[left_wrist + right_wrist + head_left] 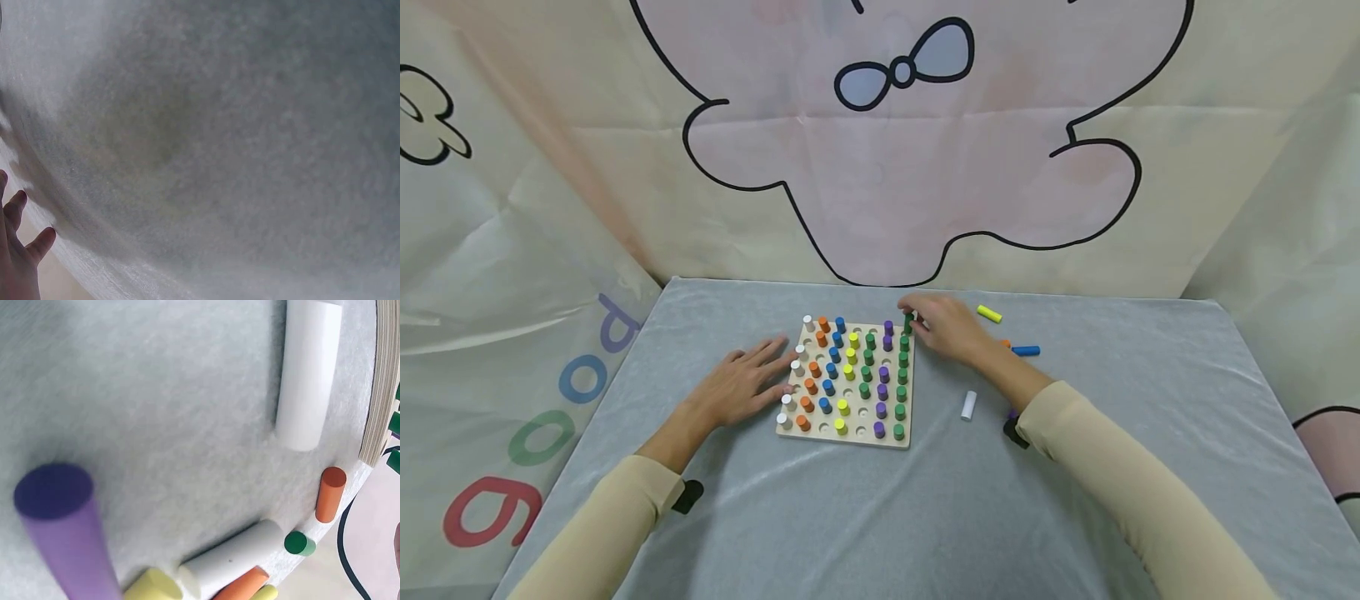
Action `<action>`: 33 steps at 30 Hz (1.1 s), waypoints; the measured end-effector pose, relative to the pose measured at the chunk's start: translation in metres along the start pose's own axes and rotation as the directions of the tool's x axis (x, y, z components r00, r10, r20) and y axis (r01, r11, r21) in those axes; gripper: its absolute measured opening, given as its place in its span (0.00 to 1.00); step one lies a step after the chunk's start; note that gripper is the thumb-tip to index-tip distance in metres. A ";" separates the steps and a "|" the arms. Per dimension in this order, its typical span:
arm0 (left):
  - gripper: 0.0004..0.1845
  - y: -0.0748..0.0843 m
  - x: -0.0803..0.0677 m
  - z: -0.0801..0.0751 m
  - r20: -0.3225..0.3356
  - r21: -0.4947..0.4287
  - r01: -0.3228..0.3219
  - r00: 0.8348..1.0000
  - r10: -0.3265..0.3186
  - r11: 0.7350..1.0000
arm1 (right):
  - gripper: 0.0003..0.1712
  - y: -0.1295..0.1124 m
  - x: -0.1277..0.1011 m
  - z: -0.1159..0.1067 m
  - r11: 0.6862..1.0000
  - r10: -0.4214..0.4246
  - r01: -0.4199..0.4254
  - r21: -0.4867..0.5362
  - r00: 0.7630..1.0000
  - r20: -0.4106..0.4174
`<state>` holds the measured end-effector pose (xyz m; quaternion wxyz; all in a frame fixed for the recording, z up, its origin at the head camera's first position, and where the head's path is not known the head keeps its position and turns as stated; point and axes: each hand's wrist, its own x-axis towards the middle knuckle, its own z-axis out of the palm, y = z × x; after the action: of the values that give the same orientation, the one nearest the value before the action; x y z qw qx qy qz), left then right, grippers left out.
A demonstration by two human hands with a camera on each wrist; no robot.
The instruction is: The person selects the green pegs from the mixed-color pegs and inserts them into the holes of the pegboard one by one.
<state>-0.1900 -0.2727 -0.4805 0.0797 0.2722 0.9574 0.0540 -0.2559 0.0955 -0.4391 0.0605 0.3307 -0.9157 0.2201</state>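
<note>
Your right hand (951, 327) pinches a green peg (908, 321) between thumb and fingertips at the far right corner of the wooden pegboard (847, 439). The peg stands upright, its long axis vertical, at the far end of the green column. Your left hand (739, 385) lies flat with fingers straight and spread, holding nothing, its fingertips touching the board's left edge.

The board sits on a grey cloth-covered table (865, 517), its pegs lined up in columns of white, orange, blue, yellow, green and purple. To the right of the board, loose pegs lie on their sides: a white peg (968, 405), a blue peg (1026, 351) and a yellow peg (988, 313). A pale backdrop with a black-outlined cartoon figure and a blue bow (902, 73) hangs behind the table.
</note>
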 end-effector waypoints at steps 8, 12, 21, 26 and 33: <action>0.37 0.001 0.001 -0.001 0.004 0.000 -0.004 1.000 0.004 1.000 | 0.17 -0.002 0.002 0.003 1.000 0.018 -0.018 -0.002 0.999 0.032; 0.37 0.002 0.001 -0.002 0.005 -0.001 -0.001 1.000 0.001 1.000 | 0.18 -0.002 0.001 0.004 1.000 0.021 -0.022 0.004 0.999 0.043; 0.35 0.001 0.001 -0.002 -0.019 -0.001 -0.021 1.000 0.021 1.000 | 0.19 -0.001 -0.001 0.006 1.000 0.021 -0.022 0.002 0.998 0.064; 0.35 0.001 0.000 -0.001 -0.027 0.001 -0.022 0.999 0.022 1.000 | 0.21 0.004 -0.004 0.004 1.000 0.011 -0.012 0.007 0.998 0.055; 0.35 0.001 0.000 -0.001 -0.011 -0.004 -0.012 1.000 0.012 1.000 | 0.19 0.022 -0.018 -0.003 0.996 0.086 -0.085 -0.026 0.996 0.033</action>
<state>-0.1894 -0.2722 -0.4797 0.0748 0.2774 0.9561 0.0582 -0.2564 0.1223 -0.4488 0.0395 0.2942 -0.9325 0.2057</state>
